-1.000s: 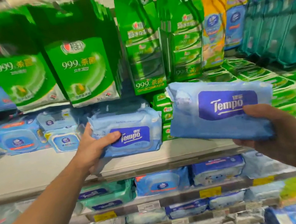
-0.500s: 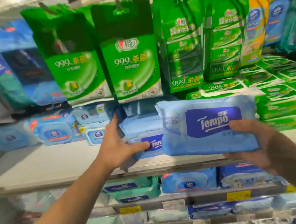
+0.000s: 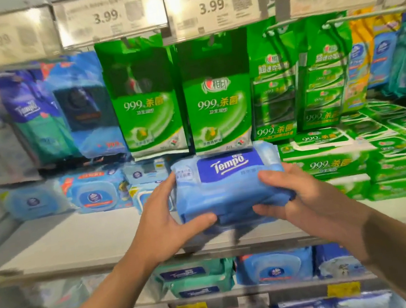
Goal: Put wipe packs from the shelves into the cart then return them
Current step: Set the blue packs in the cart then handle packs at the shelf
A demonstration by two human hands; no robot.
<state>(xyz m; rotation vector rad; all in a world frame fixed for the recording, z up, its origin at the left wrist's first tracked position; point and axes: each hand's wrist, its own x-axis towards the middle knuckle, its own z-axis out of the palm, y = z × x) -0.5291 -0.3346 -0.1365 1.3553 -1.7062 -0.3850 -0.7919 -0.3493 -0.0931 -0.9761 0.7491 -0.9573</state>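
A blue Tempo wipe pack [image 3: 231,186] sits clasped between two bare hands just above the front of a pale store shelf [image 3: 77,240], seemingly stacked on a second blue pack [image 3: 237,224], though blur leaves that unclear. The left hand [image 3: 165,223] grips the pack's left end, thumb hooked under the lower front edge; the right hand [image 3: 307,198] wraps the right end, thumb beneath and fingers curled over the top. The film wrapper creases and sags between the two grips, suggesting a soft, pliable, moderately heavy bundle with a slick skin, best held at both short ends or supported from below rather than pinched at a corner. Directly beyond the grip hang green 999 sachets [image 3: 213,93]; to the left of it stand lidded blue wipe tubs [image 3: 96,192], and to the right lie stacked green packs [image 3: 382,152]. Price tags [image 3: 111,16] line the rail above.
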